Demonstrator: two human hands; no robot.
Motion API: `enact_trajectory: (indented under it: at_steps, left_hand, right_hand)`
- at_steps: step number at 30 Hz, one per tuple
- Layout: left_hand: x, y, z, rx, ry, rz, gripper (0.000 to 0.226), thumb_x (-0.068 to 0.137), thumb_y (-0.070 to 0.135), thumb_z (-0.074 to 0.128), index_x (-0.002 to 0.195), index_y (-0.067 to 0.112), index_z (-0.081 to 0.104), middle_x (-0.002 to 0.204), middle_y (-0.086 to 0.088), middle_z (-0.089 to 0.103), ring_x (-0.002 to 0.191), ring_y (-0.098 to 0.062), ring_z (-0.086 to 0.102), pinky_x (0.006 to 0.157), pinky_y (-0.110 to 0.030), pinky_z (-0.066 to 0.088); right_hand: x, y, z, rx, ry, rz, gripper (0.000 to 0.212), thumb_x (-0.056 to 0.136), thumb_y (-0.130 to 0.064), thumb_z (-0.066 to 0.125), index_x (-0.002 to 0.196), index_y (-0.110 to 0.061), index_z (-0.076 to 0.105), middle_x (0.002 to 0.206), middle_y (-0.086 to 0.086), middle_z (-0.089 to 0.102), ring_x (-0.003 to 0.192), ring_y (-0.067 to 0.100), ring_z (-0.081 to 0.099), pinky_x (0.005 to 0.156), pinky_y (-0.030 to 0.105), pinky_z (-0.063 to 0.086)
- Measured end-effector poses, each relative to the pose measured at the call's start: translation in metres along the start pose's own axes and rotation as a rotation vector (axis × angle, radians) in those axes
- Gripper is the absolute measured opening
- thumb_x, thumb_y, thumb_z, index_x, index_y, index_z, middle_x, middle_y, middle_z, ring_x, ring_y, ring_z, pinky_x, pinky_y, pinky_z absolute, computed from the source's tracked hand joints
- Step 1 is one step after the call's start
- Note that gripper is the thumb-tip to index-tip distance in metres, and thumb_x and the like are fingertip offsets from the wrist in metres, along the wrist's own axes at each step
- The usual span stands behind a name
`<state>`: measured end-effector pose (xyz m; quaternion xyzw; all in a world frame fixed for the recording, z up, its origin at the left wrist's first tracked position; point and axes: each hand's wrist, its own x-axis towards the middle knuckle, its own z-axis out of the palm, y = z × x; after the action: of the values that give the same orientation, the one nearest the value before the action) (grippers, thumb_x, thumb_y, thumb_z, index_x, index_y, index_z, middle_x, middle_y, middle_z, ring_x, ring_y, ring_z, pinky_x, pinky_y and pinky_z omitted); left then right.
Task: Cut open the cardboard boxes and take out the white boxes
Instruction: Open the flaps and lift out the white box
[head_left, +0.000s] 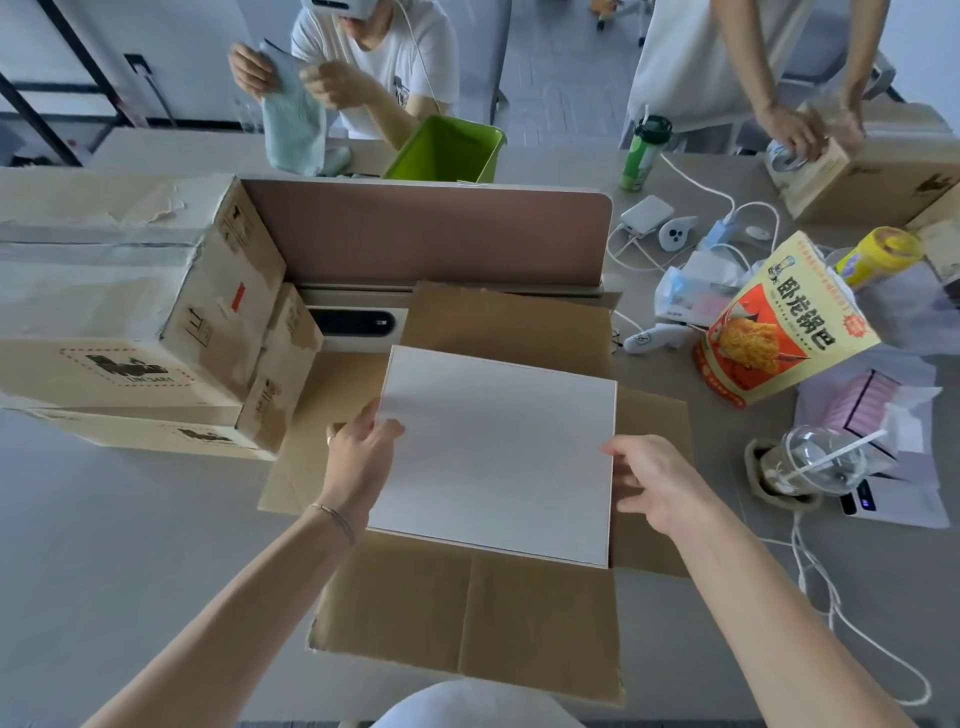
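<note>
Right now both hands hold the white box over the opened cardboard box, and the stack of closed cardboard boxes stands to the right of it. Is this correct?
Not quite. The stack of closed cardboard boxes stands to the left, as the head view shows. The rest holds: the left hand and right hand hold the white box over the opened cardboard box.

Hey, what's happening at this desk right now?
A person is unpacking. The left hand and right hand each grip a side of a white box, holding it over an opened cardboard box whose flaps lie spread out. More taped cardboard boxes are stacked at the left, apparently unopened. Two other people work across the table.
</note>
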<state>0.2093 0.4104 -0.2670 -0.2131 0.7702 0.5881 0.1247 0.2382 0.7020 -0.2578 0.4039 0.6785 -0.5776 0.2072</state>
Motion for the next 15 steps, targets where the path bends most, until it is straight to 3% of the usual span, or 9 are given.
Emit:
enact_trajectory:
  at_steps: [2,4,7,9,10,12,15]
  left_hand:
    - [0.004,0.008,-0.002,0.015,-0.038,0.022,0.022,0.093,0.022,0.058,0.109,0.036,0.064,0.101,0.013,0.057,0.125,-0.020,0.041,0.094,-0.033,0.030]
    - [0.012,0.015,-0.007,0.010,-0.094,0.003,0.023,0.099,0.020,0.056,0.119,0.029,0.061,0.115,0.009,0.063,0.116,-0.017,0.047,0.094,-0.032,0.033]
    - [0.014,0.026,-0.012,0.009,-0.135,-0.027,0.013,0.102,0.018,0.051,0.105,0.024,0.063,0.099,0.013,0.064,0.097,-0.012,0.058,0.082,-0.028,0.042]
    - [0.012,0.025,-0.014,-0.070,-0.131,-0.042,0.022,0.103,0.014,0.048,0.093,0.021,0.066,0.081,0.010,0.069,0.077,-0.009,0.064,0.064,-0.021,0.049]
    - [0.012,0.021,-0.016,-0.119,-0.129,-0.038,0.026,0.103,0.013,0.046,0.092,0.019,0.069,0.077,0.008,0.073,0.075,-0.013,0.065,0.061,-0.022,0.049]
    - [0.010,0.011,-0.020,-0.195,-0.122,-0.021,0.033,0.103,0.014,0.045,0.093,0.019,0.076,0.087,0.004,0.076,0.085,-0.020,0.065,0.072,-0.031,0.050]
    - [0.006,0.005,-0.022,-0.330,-0.163,-0.010,0.032,0.107,0.027,0.044,0.115,0.025,0.075,0.110,-0.004,0.075,0.094,-0.022,0.069,0.079,-0.037,0.057]
  right_hand:
    - [-0.002,0.000,-0.003,-0.006,-0.008,-0.011,0.018,0.097,-0.014,0.056,0.110,-0.009,0.068,0.106,0.005,0.071,0.095,0.023,0.064,0.086,0.047,0.048]
    - [-0.004,0.001,-0.005,-0.011,0.020,-0.062,0.020,0.095,-0.015,0.057,0.106,-0.008,0.071,0.107,0.007,0.073,0.096,0.023,0.064,0.089,0.043,0.046]
    - [-0.013,0.000,-0.005,0.037,0.051,-0.249,0.024,0.093,-0.012,0.056,0.095,-0.012,0.080,0.098,-0.002,0.079,0.089,0.012,0.071,0.078,0.026,0.043]
    - [-0.018,0.002,-0.005,0.172,0.018,-0.343,0.033,0.097,-0.010,0.052,0.113,-0.021,0.078,0.106,-0.009,0.079,0.096,0.006,0.073,0.081,0.025,0.049]
    - [-0.018,0.005,-0.005,0.245,-0.034,-0.377,0.039,0.098,-0.010,0.049,0.126,-0.024,0.072,0.115,-0.007,0.077,0.104,0.010,0.073,0.086,0.030,0.052]
    - [-0.018,0.006,-0.006,0.354,-0.137,-0.423,0.045,0.102,-0.011,0.044,0.141,-0.026,0.060,0.131,-0.002,0.070,0.119,0.019,0.068,0.098,0.042,0.052]
    - [-0.021,-0.005,-0.012,0.413,-0.185,-0.432,0.041,0.106,-0.023,0.043,0.144,-0.032,0.057,0.136,-0.003,0.067,0.124,0.021,0.065,0.104,0.047,0.049]
